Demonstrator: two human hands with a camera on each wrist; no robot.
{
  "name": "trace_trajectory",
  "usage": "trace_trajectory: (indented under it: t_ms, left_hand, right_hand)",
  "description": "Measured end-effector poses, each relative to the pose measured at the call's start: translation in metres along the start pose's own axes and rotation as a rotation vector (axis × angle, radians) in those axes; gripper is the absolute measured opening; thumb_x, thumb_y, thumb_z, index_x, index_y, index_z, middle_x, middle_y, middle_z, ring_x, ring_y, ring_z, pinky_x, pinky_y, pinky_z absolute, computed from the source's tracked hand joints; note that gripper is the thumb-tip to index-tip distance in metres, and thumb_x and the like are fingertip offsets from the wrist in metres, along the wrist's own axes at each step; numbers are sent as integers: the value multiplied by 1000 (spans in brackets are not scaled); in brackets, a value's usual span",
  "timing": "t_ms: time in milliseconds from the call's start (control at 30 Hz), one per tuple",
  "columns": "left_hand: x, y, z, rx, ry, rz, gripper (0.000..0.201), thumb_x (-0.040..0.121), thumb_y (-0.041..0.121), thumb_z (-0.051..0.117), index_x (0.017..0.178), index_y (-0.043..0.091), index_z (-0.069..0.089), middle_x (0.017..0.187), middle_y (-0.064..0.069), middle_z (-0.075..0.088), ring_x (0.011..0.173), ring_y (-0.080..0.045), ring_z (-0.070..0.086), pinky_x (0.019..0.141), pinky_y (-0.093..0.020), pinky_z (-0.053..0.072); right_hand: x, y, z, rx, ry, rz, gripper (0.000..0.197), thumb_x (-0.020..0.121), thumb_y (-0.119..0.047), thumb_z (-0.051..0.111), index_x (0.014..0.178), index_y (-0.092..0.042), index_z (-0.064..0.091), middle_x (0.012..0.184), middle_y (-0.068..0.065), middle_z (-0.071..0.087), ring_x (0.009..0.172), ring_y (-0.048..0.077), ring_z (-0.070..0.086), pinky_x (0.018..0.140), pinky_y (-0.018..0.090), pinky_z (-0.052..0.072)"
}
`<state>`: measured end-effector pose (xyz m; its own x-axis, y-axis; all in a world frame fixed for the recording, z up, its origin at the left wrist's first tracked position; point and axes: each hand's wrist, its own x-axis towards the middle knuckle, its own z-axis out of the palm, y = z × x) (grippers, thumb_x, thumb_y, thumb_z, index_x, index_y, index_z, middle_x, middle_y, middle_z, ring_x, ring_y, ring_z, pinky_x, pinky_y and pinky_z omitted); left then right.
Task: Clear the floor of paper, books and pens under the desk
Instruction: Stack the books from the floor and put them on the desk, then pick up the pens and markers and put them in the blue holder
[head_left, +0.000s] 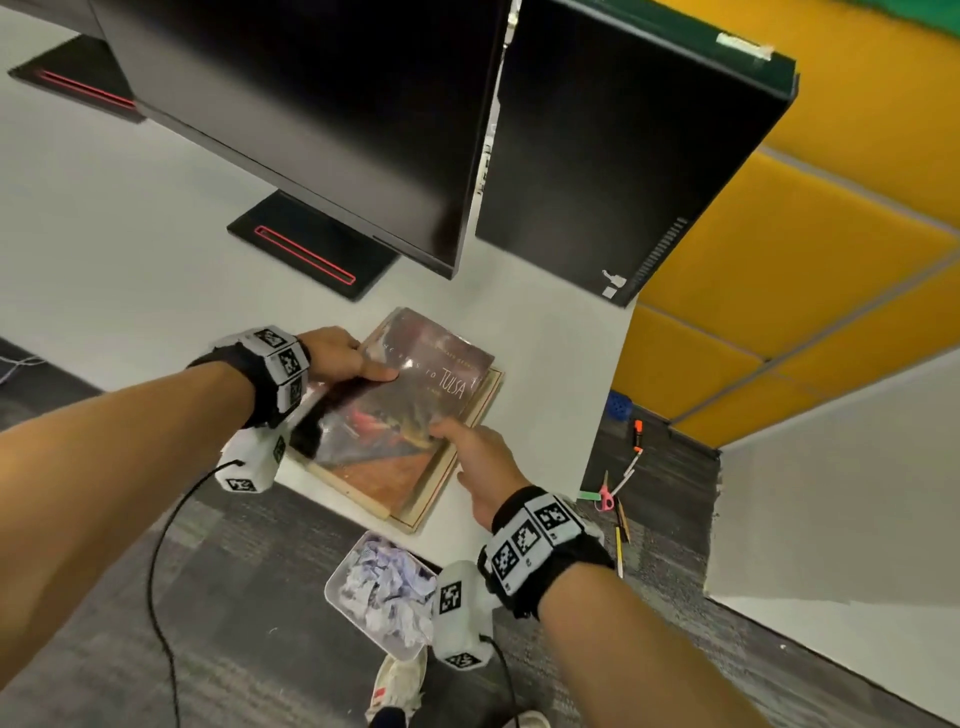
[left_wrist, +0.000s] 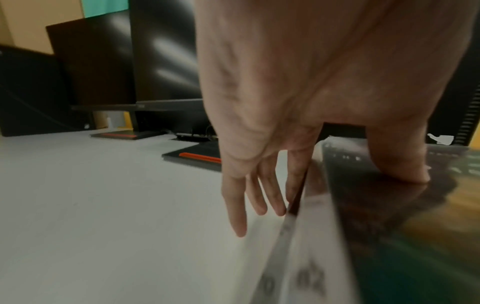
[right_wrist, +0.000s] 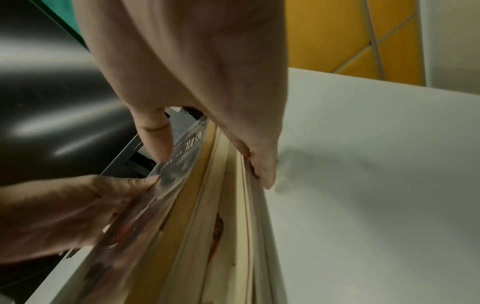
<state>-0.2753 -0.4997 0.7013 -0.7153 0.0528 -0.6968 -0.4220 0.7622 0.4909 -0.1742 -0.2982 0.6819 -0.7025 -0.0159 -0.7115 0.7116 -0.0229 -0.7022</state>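
Glossy, dark-jacketed hardcover book (head_left: 415, 395) tops a tan book stack (head_left: 415, 499) at the white counter (head_left: 130, 234) front edge; your left hand (head_left: 340, 358) and right hand (head_left: 480, 462) both grip it.

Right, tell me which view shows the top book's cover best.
The head view: the top book lies face up with TULSA legible. The left wrist view shows only a blurred glossy cover; the right wrist view sees it edge-on.

Books (head_left: 415, 415) lie stacked on the desk (head_left: 130, 234) before the monitor (head_left: 311, 114), above a bin (head_left: 379, 592) on the floor.
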Motion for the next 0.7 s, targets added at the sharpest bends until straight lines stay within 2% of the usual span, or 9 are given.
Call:
trace_trajectory:
  t_ms: [67,133,233,300,400,500,600,667,700]
  left_hand:
    - [0,9,-2,120,43,-3,59,75,54,73,110,8,69,103,-10,70,94,-27,64,86,-36,47]
    - [-1,20,-3,189,73,-19,57,75,49,76,111,5,66,107,-12,68,97,-29,63,91,-39,49]
    - [-11,44,5,314,169,10,45,77,35,73,107,3,64,98,-12,62,90,-28,60,79,-36,51]
    - [-19,66,18,449,323,86,40,81,30,66,110,2,61,100,-12,53,94,-29,56,77,-36,51]
    - [-23,105,53,486,484,213,50,84,30,64,123,3,50,121,-16,44,113,-34,49,90,-41,49]
    - [-17,148,99,451,404,388,50,87,33,60,128,5,50,127,-16,47,115,-35,51,92,-41,47]
    - [-11,200,153,364,248,479,38,85,34,60,115,11,62,117,-10,62,104,-30,60,84,-36,51]
    - [-5,237,194,336,159,499,30,83,33,62,104,12,66,107,-9,67,95,-29,63,80,-35,54]
    - [0,256,215,324,114,494,28,82,34,62,101,13,68,103,-8,68,93,-28,64,80,-36,55]
  right_hand:
    - [2,1,0,-58,32,9,43,79,-28,71,117,-11,61,96,-6,60,86,6,52,81,30,41]
    - [4,3,-4,-72,26,25,42,78,-29,73,115,-12,62,101,-4,61,87,6,52,88,32,42]
    - [1,1,-15,-59,14,49,45,80,-31,73,118,-8,65,124,6,62,111,20,57,98,36,44]
    - [-2,-1,-29,-43,21,38,38,87,-24,67,120,-6,63,121,7,63,115,22,57,95,33,45]
    - [-6,-3,-63,31,78,-2,20,92,-12,61,112,-8,64,108,8,65,99,20,62,81,27,49]
    - [-9,0,-115,47,164,-16,17,95,-13,57,109,-8,65,100,7,66,89,18,63,78,27,48]
    - [-6,5,-182,3,267,-18,12,94,-17,57,99,-12,67,94,4,68,85,14,65,79,28,50]
    - [-2,9,-230,-5,329,-6,10,94,-17,57,91,-14,66,87,3,67,73,10,64,70,25,50]
    - [2,12,-256,-1,350,1,11,94,-15,57,88,-13,65,82,4,64,63,7,61,59,20,49]
